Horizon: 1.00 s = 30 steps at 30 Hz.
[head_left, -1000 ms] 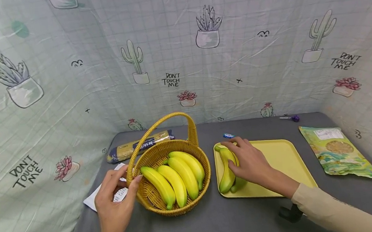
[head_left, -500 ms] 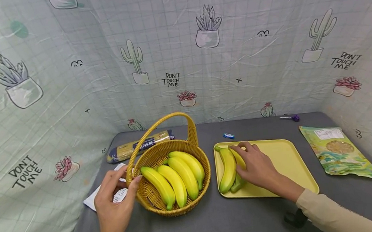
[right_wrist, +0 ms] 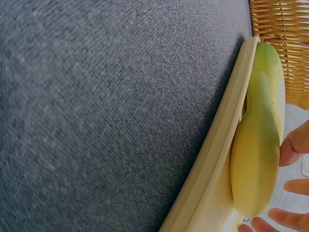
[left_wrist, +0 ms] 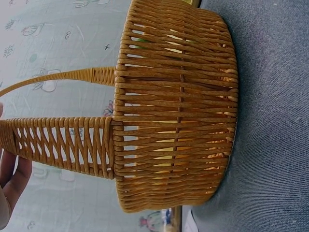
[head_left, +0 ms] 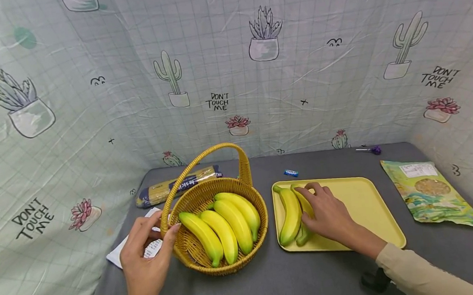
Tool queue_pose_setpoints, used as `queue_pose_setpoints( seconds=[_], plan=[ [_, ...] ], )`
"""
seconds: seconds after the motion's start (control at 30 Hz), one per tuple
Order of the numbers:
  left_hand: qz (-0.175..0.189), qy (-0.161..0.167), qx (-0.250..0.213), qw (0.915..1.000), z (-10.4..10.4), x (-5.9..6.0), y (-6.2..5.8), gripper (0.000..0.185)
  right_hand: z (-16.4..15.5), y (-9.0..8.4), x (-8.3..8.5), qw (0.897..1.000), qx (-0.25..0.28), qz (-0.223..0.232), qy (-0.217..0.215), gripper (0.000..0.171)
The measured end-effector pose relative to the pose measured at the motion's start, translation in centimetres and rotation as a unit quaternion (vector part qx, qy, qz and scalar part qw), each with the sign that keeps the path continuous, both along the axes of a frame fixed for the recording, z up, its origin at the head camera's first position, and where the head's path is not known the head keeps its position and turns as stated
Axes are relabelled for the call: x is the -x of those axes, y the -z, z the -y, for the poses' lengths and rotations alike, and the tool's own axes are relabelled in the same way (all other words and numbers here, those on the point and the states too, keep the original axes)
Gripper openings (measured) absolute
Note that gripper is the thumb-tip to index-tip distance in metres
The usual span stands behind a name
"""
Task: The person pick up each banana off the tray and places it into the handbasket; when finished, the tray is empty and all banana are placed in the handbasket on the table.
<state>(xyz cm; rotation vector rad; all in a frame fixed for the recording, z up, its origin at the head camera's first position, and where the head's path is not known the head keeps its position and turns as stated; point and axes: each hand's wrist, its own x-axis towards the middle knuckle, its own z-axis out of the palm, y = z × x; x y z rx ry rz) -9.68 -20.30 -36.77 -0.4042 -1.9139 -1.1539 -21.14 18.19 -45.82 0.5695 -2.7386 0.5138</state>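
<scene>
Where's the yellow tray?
In the head view, the tray lies right of centre, between the basket and the green bag, with the right hand over its left part.

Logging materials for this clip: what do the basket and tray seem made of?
Basket: wicker or plastic imitating it, slightly glossy; slim strands interweave with gaps between. Tray: probably plastic, fairly matte; its yellow surface looks smooth and even, with rounded corners.

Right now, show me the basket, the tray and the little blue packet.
Basket [left_wrist: 176,104], left wrist view: woven outer wall.
Tray [head_left: 361,202], head view: bare surface.
Blue packet [head_left: 291,173], head view: wrapper's middle.
</scene>
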Motion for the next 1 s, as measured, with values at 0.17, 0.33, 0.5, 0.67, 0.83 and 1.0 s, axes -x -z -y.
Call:
queue_pose_setpoints(
  seconds=[0.17,0.33,0.5,0.67,0.83,1.0],
  plan=[
    [0.004,-0.003,0.000,1.0000,0.0,-0.1,0.0,0.049,0.1,0.4,0.1,1.000,0.001,0.013,0.009,0.064],
    [0.002,-0.002,0.000,1.0000,0.0,0.0,0.0,0.048,0.1,0.7,0.2,1.000,0.003,0.021,0.020,0.064],
    [0.002,-0.005,0.000,1.0000,0.0,0.0,0.1,0.048,-0.1,0.9,0.3,0.999,0.019,0.029,0.025,0.062],
    [0.002,-0.006,0.000,1.0000,0.0,0.0,0.0,0.048,-0.2,1.1,0.4,0.999,0.023,0.026,0.025,0.061],
    [-0.002,-0.001,0.000,1.0000,0.0,0.0,0.0,0.048,-0.4,1.6,0.7,0.999,0.019,0.024,0.029,0.063],
    [-0.004,-0.001,-0.001,1.0000,0.0,0.0,0.0,0.048,-0.6,2.0,0.8,0.999,0.016,0.021,0.036,0.064]
  ],
)
